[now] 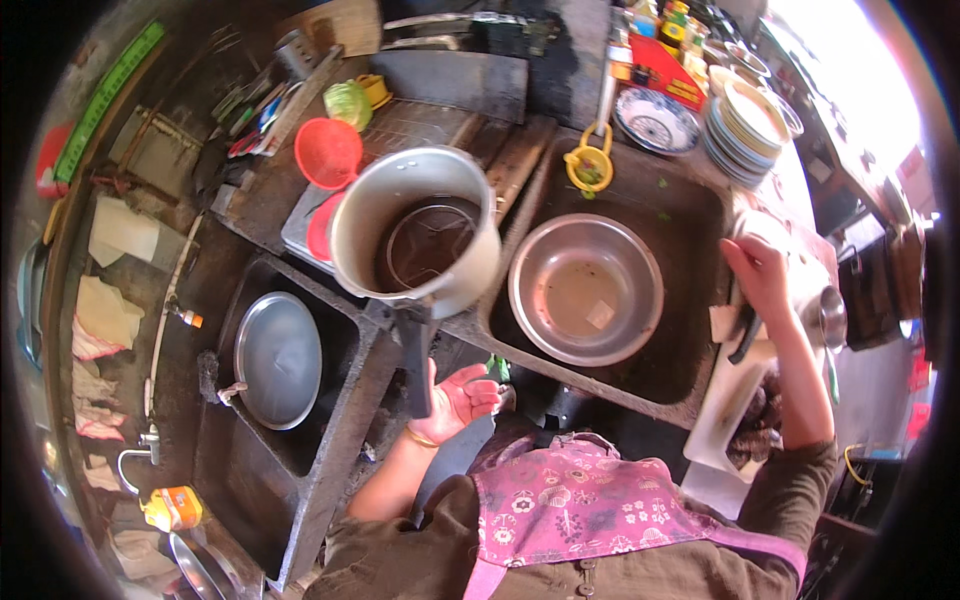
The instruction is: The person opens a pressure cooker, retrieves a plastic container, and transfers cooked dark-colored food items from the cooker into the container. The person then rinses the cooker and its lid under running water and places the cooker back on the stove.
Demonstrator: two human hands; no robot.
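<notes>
Palm up and fingers apart, my left hand (459, 401) is beside the black handle (414, 367) of a deep metal pot (420, 225); whether it touches the handle I cannot tell. A wire ring lies inside the pot, which stands on the ledge between two sinks. My right hand (759, 274), fingers curled, is at the right rim of the right sink, above a cloudy white item; its grip cannot be made out. Near it are a black handle (745, 337) and a pale square piece (723, 323). A steel basin (585, 289) with cloudy water sits in the right sink.
The left sink holds a round metal lid or basin (277, 360). Red plastic colanders (328, 153), a cabbage (348, 104) and a yellow strainer (589, 166) are behind. Stacked plates (742, 139) and a patterned bowl (656, 120) stand at the back right. A tap (184, 313) is at the left.
</notes>
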